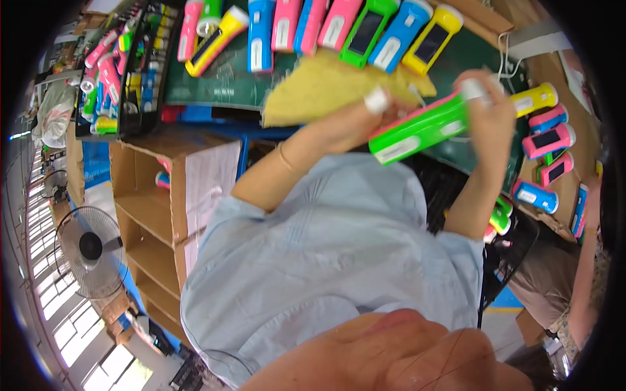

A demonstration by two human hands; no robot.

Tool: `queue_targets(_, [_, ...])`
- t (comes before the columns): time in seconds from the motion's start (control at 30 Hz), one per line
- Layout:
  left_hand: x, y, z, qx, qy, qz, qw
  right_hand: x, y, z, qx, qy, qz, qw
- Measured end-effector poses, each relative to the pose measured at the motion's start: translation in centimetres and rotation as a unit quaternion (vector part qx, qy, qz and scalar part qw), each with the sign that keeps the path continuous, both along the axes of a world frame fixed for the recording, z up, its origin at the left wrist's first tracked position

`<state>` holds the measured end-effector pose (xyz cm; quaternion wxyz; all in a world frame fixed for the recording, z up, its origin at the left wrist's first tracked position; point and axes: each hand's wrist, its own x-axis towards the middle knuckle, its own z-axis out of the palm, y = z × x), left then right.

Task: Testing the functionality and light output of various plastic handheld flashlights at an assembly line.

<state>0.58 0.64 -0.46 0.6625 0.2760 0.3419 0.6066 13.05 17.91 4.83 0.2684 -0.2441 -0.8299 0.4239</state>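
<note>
A green flashlight [424, 130] with a pink side and a white head is held tilted above my lap, its green end pointing left. My right hand [489, 114] is closed around the white head end and slightly blurred. At the pink far side, my left hand [358, 120] has its fingers bent together; a white cover wraps one fingertip. What those fingers pinch, if anything, is hidden. A yellow cloth [326, 88] lies on the green tabletop [208, 88] just beyond the left hand. Close to the right hand is a yellow flashlight [536, 99].
Several coloured flashlights [261, 39] line the table's far side. A black rack [147, 65] of them stands far left, beside a cardboard shelf [150, 208]. More lie at the right, including a pink one [549, 141]. A white cable [505, 62] hangs there; another person's arm [587, 280] is far right.
</note>
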Motion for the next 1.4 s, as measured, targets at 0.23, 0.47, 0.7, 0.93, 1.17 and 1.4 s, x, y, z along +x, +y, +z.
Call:
queue_targets(0.23, [1.0, 0.5, 0.9, -0.061, 0.026, 0.075, 0.995, -2.4, -3.5, -1.8, -0.062, 0.03, 0.031, 0.997])
queue_targets(0.47, [-1.9, 2.3, 2.1, -0.037, -0.219, 0.116, 0.968, -1.4, -5.7, -6.7, 0.109, -0.091, 0.05, 0.989])
queue_targets(0.7, [-2.7, 3.6, 1.2, -0.071, -0.144, 0.182, 0.97, -1.7, -4.9, -6.6, 0.049, -0.111, -0.046, 0.992])
queue_targets(0.93, [-7.8, 5.7, 7.0, -0.045, 0.538, 0.429, 0.724, 0.8, -1.5, -4.3, -0.303, 0.047, 0.02, 0.952])
queue_targets(1.17, [-11.0, 7.7, 4.5, -0.118, 0.659, 0.451, 0.59, -0.1, -2.5, -3.8, -0.272, 0.081, 0.029, 0.959])
queue_targets(1.4, [-9.2, 4.5, 2.3, 0.08, -0.164, 0.046, 0.982, -2.8, -3.3, -2.8, -0.138, 0.16, 0.075, 0.975])
